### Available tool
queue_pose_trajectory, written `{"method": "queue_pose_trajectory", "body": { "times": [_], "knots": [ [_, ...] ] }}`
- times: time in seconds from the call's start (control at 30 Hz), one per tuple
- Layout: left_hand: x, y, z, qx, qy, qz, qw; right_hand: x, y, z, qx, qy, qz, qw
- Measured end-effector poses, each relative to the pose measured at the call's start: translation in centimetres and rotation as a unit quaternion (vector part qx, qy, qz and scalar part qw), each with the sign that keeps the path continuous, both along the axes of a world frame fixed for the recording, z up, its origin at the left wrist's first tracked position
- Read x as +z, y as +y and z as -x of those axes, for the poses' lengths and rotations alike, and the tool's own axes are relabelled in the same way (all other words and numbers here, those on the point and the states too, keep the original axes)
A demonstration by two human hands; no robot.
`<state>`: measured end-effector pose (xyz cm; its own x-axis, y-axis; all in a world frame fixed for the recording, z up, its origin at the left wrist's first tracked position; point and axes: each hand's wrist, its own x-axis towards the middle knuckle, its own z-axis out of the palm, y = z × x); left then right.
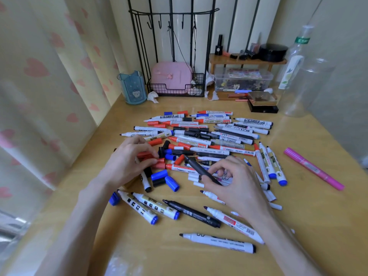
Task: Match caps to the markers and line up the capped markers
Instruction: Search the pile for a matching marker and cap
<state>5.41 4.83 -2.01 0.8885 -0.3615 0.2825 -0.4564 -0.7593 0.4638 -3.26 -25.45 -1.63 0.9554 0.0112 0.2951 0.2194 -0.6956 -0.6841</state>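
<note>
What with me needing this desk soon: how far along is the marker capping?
Barely begun. Done: no row of capped markers shows; only a pink marker lies apart. In hand: the right hand grips a black marker, the left hand pinches a red cap. Left: the pile of uncapped markers and loose blue caps on the desk.

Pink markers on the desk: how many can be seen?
1. The pink marker lies alone on the right side of the desk, apart from the pile of markers. More may be hidden inside that pile.
</note>
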Motion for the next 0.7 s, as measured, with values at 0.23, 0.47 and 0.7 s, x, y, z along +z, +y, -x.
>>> {"method": "queue_pose_trajectory", "body": {
  "times": [0.23, 0.47, 0.7],
  "knots": [
    [0.1, -0.6, 0.2, -0.005, -0.015, -0.04, 0.999, 0.1, 0.0, 0.1, 0.008, -0.003, 0.004, 1.0],
    [-0.1, -0.5, -0.1, -0.01, -0.029, -0.083, 0.996, 0.2, -0.1, 0.1, 0.003, -0.004, -0.007, 1.0],
    [0.7, 0.6, 0.0, 0.017, -0.051, -0.137, 0.989, 0.1, -0.3, -0.1, -0.008, -0.012, -0.031, 0.999]
  ]
}}
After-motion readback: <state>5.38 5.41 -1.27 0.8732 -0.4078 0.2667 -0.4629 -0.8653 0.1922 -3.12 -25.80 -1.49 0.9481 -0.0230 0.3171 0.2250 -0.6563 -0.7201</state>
